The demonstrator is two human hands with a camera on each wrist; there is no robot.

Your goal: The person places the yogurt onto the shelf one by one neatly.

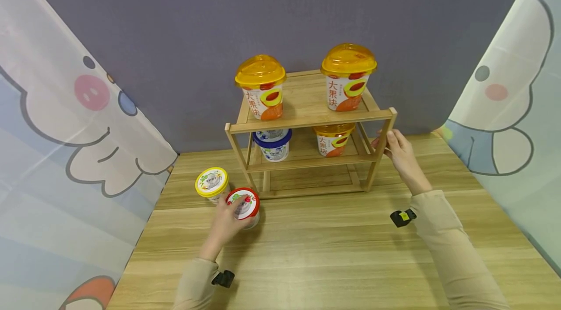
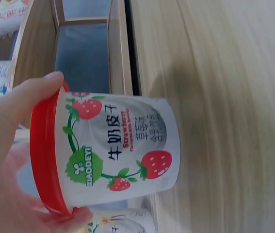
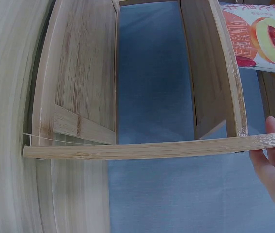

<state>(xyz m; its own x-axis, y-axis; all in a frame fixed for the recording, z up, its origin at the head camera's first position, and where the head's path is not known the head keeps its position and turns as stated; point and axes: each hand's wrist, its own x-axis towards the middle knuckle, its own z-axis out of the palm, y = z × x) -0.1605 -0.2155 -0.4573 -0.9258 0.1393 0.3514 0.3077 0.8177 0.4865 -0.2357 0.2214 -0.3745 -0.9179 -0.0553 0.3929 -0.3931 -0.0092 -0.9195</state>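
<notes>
My left hand (image 1: 226, 225) grips a strawberry milk-snack cup (image 2: 113, 145) by its red lid (image 1: 243, 204), thumb on one side and fingers on the other. The cup stands upright close to the table, left of the wooden rack's front. Just behind it is a yellow-lidded cup (image 1: 212, 182), partly covered by the hand. At the rack's right side, my right hand (image 1: 401, 150) holds the front post (image 3: 152, 149), with fingertips showing past the wood. The three-tier wooden rack (image 1: 307, 119) stands against the back wall.
On the top shelf are two peach fruit cups (image 1: 260, 87) (image 1: 349, 78) with orange domed lids. The middle shelf bears stacked blue-lidded cups (image 1: 275, 149) at left and another peach cup (image 1: 333, 142) at right. Cartoon-printed curtains (image 1: 74, 135) hang at both sides of the table.
</notes>
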